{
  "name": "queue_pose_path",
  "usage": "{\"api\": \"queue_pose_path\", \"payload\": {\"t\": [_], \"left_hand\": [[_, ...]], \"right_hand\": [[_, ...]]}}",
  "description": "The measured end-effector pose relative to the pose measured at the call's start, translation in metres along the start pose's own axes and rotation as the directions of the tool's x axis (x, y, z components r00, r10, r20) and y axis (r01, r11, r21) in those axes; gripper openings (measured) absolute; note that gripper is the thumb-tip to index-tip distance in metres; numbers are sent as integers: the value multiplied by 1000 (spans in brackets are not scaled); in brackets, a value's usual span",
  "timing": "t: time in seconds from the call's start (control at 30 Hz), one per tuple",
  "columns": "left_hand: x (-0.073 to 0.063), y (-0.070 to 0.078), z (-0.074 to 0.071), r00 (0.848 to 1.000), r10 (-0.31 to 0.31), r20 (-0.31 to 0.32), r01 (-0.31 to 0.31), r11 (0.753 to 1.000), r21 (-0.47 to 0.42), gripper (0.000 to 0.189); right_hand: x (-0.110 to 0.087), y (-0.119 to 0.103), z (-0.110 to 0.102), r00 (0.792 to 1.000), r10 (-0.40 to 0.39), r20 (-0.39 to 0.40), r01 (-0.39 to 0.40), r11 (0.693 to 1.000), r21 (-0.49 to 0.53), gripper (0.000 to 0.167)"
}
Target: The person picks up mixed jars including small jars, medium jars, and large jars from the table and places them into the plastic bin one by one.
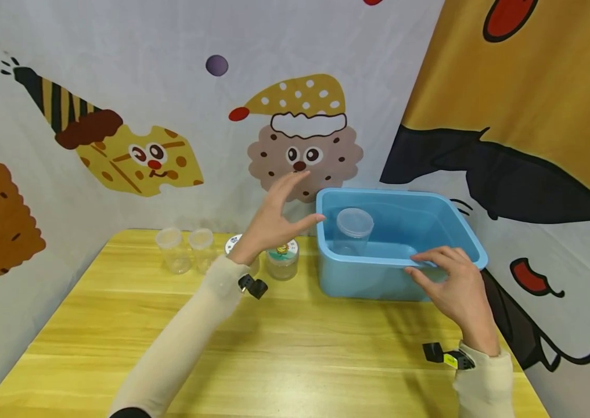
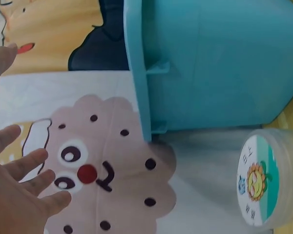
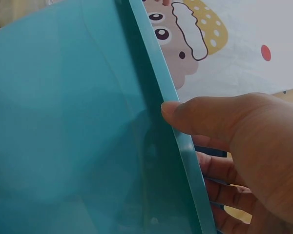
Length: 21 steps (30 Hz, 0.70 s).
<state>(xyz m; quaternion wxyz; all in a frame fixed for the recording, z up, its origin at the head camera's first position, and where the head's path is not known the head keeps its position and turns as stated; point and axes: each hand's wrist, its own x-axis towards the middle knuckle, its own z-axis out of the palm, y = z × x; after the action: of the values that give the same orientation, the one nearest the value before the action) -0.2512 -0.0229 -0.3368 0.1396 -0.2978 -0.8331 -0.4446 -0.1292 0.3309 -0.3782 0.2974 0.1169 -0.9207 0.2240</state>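
My left hand [image 1: 270, 223] hovers beside the left end of a light blue plastic bin [image 1: 373, 278], fingers spread and thumb apart, holding nothing. In the left wrist view its fingers [image 2: 34, 158] stretch out in front of the wall cloth. My right hand [image 1: 454, 284] is at the bin's front rim near the right corner. The right wrist view puts its thumb [image 3: 205, 114] on the outer side, overlapping the rim, with the fairly straight fingers beyond it. Inside the bin, at the left, stands a clear lidded plastic jar [image 1: 353, 230].
Left of the bin, a clear jar [image 1: 281, 264] with a sunflower label on its lid stands beside a similar one partly hidden by my left wrist. Two slim clear cups [image 1: 173, 252] stand farther left. A cartoon-printed cloth [image 1: 169, 58] hangs behind the wooden table [image 1: 284, 348].
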Motion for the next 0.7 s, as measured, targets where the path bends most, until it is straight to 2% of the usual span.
{"api": "queue_pose_path", "payload": {"t": [0.2, 0.3, 0.37, 0.53, 0.7], "left_hand": [[-3, -5, -14, 993, -107, -45, 107, 994, -13, 88], [-6, -9, -21, 987, -141, -75, 140, 990, -25, 89], [-7, -12, -26, 984, -141, -105, 138, 990, -30, 90], [-12, -20, -39, 979, -95, -178, 93, 996, -16, 89], [-19, -27, -50, 968, -127, -217, 129, 992, -8, 91]], "right_hand": [[0, 0, 0, 1000, 3, -1, -3, 1000, 5, 23], [0, 1, 0, 1000, 2, -1, -2, 1000, 6, 23], [0, 1, 0, 1000, 2, -2, -2, 1000, 5, 23], [0, 0, 0, 1000, 9, 3, -9, 1000, 9, 24], [0, 0, 0, 1000, 10, 5, -10, 1000, 9, 24]]}}
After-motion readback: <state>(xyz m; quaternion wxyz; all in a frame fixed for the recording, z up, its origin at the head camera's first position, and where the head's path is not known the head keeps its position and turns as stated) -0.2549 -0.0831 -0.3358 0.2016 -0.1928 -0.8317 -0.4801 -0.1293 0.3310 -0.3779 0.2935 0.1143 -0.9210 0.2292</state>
